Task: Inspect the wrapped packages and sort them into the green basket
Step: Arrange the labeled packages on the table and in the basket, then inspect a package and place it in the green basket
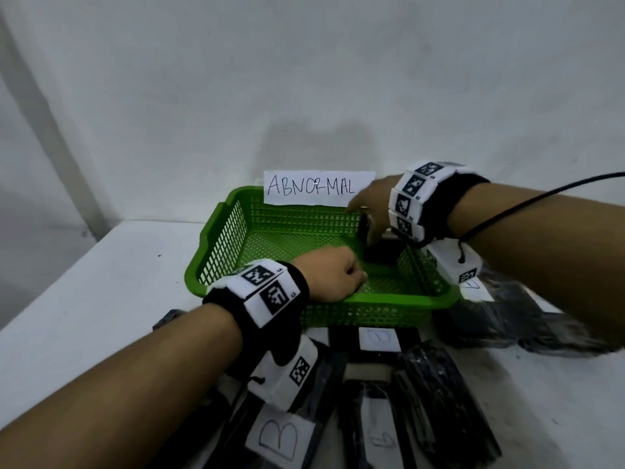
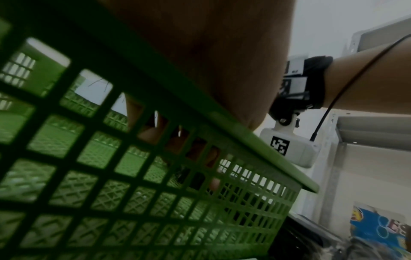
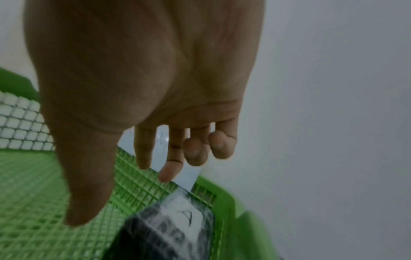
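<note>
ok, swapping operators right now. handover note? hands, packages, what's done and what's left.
Left hand: rests on the near rim of the green basket, fingers curled over it; a real grip can't be confirmed.
Right hand: open, fingers spread above the basket's right end, holding nothing.
Done: one wrapped package lies inside the basket at its right end, under the ABNORMAL sign.
Left: the labelled packages on the table in front of the basket.

Green basket (image 1: 220,245) labelled ABNORMAL on a white tabletop (image 1: 101,299), left hand (image 1: 333,274) on its near rim, right hand (image 1: 372,204) above a black wrapped package (image 1: 382,253) inside, more packages (image 1: 422,384) in front
</note>
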`<state>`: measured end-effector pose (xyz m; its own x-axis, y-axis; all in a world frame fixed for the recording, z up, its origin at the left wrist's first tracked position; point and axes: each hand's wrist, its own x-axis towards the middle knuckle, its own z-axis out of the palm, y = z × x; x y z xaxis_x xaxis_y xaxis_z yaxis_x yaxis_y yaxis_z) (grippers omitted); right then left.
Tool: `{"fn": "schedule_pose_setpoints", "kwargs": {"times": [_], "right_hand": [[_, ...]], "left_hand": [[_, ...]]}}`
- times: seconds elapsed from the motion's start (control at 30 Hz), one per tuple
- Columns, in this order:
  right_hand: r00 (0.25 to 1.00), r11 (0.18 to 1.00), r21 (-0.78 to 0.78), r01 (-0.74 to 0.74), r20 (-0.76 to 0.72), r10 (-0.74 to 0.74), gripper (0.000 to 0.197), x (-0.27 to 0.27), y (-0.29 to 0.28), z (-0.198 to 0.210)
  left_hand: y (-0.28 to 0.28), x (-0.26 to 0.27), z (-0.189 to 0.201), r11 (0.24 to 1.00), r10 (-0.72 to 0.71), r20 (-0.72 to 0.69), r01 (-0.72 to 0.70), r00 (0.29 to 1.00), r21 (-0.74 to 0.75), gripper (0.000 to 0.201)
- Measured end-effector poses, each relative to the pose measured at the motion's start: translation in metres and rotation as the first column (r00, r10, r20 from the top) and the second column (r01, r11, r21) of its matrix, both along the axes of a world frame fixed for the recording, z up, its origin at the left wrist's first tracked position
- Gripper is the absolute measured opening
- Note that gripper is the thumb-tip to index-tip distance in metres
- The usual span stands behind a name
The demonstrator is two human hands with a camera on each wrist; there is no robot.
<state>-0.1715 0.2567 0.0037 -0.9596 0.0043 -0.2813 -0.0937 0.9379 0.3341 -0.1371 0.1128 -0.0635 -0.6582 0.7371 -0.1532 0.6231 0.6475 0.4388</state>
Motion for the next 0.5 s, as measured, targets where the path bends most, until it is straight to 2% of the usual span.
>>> {"fn": "schedule_pose_setpoints", "kwargs": {"times": [0.07, 0.13, 0.2, 0.33, 0.4, 0.5], "right_hand": [[0.994, 0.999, -0.017, -0.039, -0.098, 0.038, 0.054, 0.009, -0.004, 0.015], [0.972, 0.992, -0.05, -0.118, -0.211, 0.104, 0.037, 0.023, -0.013, 0.029], [0.957, 0.988, -0.068, -0.14, -0.264, 0.118, 0.021, 0.035, -0.021, 0.037], [0.886, 0.963, 0.021, -0.267, -0.387, 0.254, 0.026, 0.076, -0.053, 0.037], [0.853, 0.929, -0.007, -0.37, -0.398, 0.336, 0.026, 0.103, -0.07, 0.026], [0.874, 0.878, -0.166, -0.449, -0.283, 0.394, 0.024, 0.134, -0.096, 0.009]], "left_hand": [[-0.002, 0.004, 0.005, 1.0, -0.006, -0.033, 0.005, 0.999, -0.021, 0.034], [-0.009, 0.009, 0.014, 1.0, -0.006, -0.058, 0.004, 0.998, -0.029, 0.031], [-0.022, 0.014, 0.026, 1.0, 0.015, -0.087, -0.014, 0.996, 0.021, 0.029], [-0.069, 0.032, 0.042, 0.975, 0.117, -0.214, -0.071, 0.97, 0.209, 0.026], [-0.097, 0.045, 0.042, 0.97, 0.154, -0.239, -0.101, 0.959, 0.222, 0.022], [-0.14, 0.065, 0.038, 0.972, 0.214, -0.244, -0.181, 0.946, 0.153, 0.017]]}}
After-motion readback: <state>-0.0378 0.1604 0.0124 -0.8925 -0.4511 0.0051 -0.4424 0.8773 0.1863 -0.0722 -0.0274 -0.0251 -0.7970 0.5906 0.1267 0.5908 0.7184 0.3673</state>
